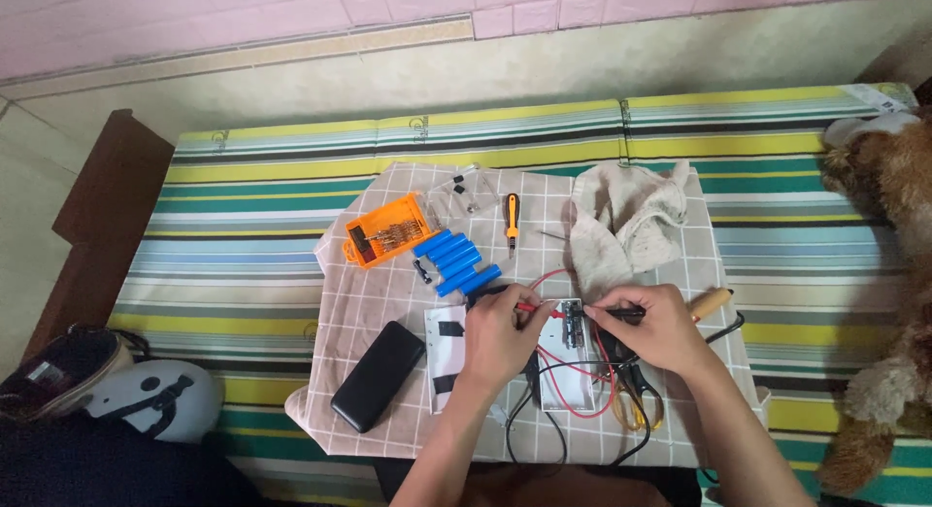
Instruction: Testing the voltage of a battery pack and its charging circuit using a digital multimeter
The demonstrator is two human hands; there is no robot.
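Note:
My left hand [497, 334] pinches a red test probe [530, 307] whose tip rests on a small circuit board [572, 325]. My right hand [653, 325] holds a black test probe [617, 314] against the same board from the right. Red and black leads [568, 371] curl below the board over a white holder. Both hands rest on a beige checked cloth [388, 294].
Blue cylindrical cells [457, 261] lie above the hands, beside an orange bit case [387, 231] and a screwdriver [512, 219]. A black slab-shaped case [378, 375], a crumpled rag [626, 226], scissors [636, 395], a wooden-handled tool [711, 303], a helmet [155, 398] and a brown dog [888, 274] surround them.

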